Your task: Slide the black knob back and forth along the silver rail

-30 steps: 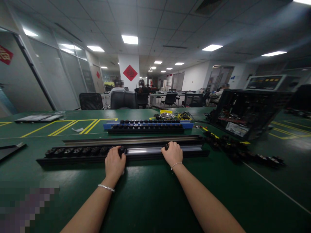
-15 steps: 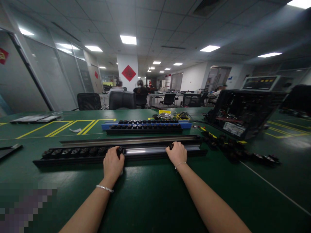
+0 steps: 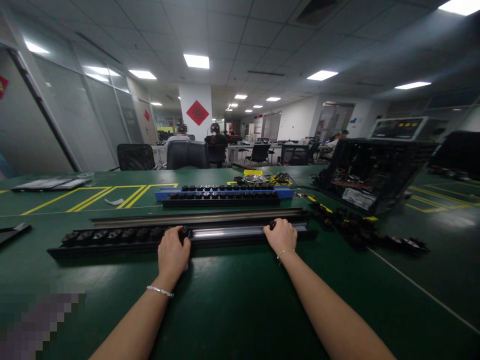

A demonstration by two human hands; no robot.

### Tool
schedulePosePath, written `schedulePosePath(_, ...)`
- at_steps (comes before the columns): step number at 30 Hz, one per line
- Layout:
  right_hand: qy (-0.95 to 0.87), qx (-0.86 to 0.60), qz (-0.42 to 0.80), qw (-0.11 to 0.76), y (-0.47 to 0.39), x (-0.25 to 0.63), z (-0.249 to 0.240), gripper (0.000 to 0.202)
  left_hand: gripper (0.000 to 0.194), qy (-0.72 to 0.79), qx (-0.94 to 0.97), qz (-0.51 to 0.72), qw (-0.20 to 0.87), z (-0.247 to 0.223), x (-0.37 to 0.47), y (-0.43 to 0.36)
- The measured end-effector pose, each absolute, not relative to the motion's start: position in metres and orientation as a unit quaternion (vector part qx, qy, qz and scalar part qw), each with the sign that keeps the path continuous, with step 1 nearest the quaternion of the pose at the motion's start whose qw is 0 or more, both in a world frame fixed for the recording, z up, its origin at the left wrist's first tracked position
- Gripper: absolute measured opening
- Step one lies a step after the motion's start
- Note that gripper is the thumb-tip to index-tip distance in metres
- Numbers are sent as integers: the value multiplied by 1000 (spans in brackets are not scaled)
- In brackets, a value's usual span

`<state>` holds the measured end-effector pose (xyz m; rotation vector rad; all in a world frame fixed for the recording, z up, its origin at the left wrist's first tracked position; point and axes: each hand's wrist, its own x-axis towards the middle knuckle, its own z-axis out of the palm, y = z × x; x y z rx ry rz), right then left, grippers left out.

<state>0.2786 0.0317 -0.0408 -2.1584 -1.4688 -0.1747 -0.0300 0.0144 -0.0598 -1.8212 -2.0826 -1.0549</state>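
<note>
Black tray: a long, narrow black channel-shaped tray (image 3: 221, 243) lies on the green counter (image 3: 232, 305) straight in front of the person, its open side up.
Long axis: it runs left to right across the person's front; the left end sits a little lower in the view than the right, and the ends point out to either side.
Filled stretch: a row of small, dark, roundish parts (image 3: 112, 235) fills the left portion; a smooth, shiny strip shows bare between the hands.
Left hand: the left hand (image 3: 173, 254) has thumb and fingers closed about a small black end part (image 3: 183, 233) at the row's right end.
Right hand: the right hand (image 3: 281, 237) grasps a small dark knob-like part (image 3: 272, 224) over the tray's right portion; the fingers hide most of it, so whether it touches the strip cannot be told.
Behind: a second long black rail with a dull metallic strip (image 3: 202, 219) lies just beyond, nearly parallel.
Right side: loose black parts in a cluster (image 3: 356, 230) lie beyond the tray's right end.
Risk: uneven pressure from the two hands could skew the tray or nudge it into the rail; a tilted grip could make the knob-like part catch on the tray wall.
</note>
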Motion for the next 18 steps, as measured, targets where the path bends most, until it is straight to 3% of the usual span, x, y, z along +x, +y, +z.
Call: schedulePosePath(18, -528, -806, -78, 255, 31, 305, -41, 34, 35, -701, -612, -355, 90, -61, -30, 14)
